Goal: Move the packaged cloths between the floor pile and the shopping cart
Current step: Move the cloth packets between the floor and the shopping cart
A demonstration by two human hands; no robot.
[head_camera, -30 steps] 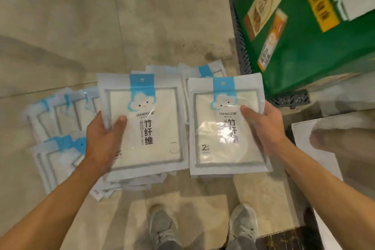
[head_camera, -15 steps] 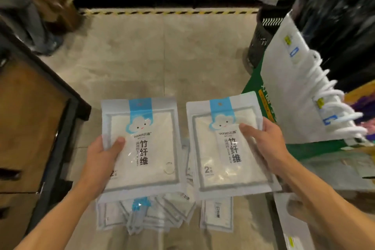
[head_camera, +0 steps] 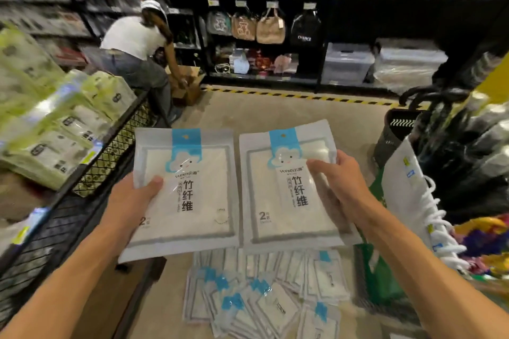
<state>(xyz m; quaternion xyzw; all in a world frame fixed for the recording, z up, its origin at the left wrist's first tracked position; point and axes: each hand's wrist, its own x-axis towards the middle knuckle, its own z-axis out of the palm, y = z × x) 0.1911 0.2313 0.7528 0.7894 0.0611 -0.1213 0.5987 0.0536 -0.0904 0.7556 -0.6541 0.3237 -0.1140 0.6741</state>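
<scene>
Two packaged cloths lifted, side by side, above the floor pile [head_camera: 264, 294]. Left hand [head_camera: 132, 201] grasping the left pack [head_camera: 190, 190] at its left edge, thumb on the front, other fingers hidden behind. Right hand [head_camera: 341, 184] grasping the right pack [head_camera: 286, 190] at its right edge, thumb across the front near the cloud picture. Both packs held flat and upright toward the camera, edges almost touching, well above the pile.

Shopping cart [head_camera: 91, 173] to the left of the pile, black wire mesh wall, already loaded with green and white packets [head_camera: 55, 129]; impossible to tell whether any of the cloth packs lie inside. Many packs left in the pile, spread and overlapping on the floor, so probably much of the task not yet done. Likely step in hand: carrying this pair from the pile toward the cart, neither pack set down yet.

Right of the pile, a green box [head_camera: 380, 278] and a white bag with cord handles [head_camera: 413, 201]. Beyond the pile, a person bending over a cardboard box [head_camera: 187, 85].
</scene>
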